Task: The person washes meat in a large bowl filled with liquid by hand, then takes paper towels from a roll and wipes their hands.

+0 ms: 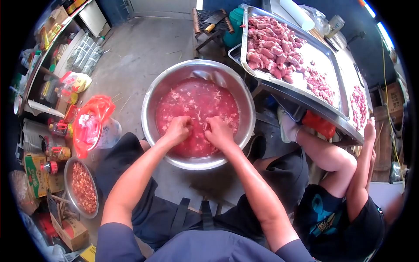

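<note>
A large metal basin (198,164) stands on the floor between my knees, filled with red liquid (192,105) in which pale meat bits float. My left hand (177,130) is at the left part of the liquid, its fingers curled together at the surface. Opposite it, my right hand (219,132) has its fingers bent and pressed together, also at the surface. A short gap separates the two hands. Whatever the fingertips pinch is too small or hidden to name.
A metal tray (342,83) with meat pieces (275,48) rests at the right, beside a seated person (340,209). A cleaver (216,17) lies on a stool behind the basin. To the left are a red bag (104,107), bottles and a bowl (69,174) of brownish chunks.
</note>
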Motion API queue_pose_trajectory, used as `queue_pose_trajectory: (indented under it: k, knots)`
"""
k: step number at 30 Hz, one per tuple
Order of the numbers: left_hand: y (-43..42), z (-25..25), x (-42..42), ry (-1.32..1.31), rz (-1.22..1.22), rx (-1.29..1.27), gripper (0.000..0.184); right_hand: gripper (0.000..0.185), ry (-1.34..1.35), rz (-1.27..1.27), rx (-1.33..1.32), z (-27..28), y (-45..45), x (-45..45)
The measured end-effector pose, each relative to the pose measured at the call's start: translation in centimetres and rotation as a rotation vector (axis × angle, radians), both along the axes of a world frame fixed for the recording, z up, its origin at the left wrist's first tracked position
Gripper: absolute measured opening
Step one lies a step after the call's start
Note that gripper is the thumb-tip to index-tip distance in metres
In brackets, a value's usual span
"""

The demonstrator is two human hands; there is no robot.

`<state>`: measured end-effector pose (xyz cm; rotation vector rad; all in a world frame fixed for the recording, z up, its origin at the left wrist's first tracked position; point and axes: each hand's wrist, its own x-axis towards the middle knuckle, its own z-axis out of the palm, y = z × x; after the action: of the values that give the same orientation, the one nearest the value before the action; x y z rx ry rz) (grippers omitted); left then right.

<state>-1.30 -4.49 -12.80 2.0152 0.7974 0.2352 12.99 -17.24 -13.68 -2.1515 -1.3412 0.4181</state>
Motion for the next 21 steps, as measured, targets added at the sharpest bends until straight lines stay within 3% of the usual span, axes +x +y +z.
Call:
queue_pose_trajectory:
  k: [4, 6, 8, 10, 13, 21]
  knots:
    - [-0.1, 1.1, 0.5, 0.104, 0.082, -0.242, 0.013, 0.020, -0.089, 0.132, -0.298, 1.5, -0.3, -1.4]
    - [0.4, -0.9, 0.6, -0.056, 0.195, -0.424, 0.016, 0.017, -0.008, 0.276, -0.488, 1.0, -0.3, -1.4]
    - [0.5, 0.7, 0.6, -0.023, 0.221, -0.549, 0.015, 0.014, 0.022, 0.258, -0.401, 0.7, -0.4, -1.5]
    - [0.5, 1.9, 0.4, -0.112, 0.238, -0.839, 0.019, 0.011, 0.075, 0.202, -0.311, 0.7, -0.2, -1.3]
    - [-0.2, 3.6, 0.8, -0.178, 0.327, -0.944, 0.023, 0.010, 0.228, 0.181, -0.193, 1.8, -0.1, -0.5]
    - [0.6, 2.0, 0.4, -0.170, 0.302, -0.910, 0.014, 0.014, 0.675, 0.017, -0.039, 1.1, 0.5, 0.5]
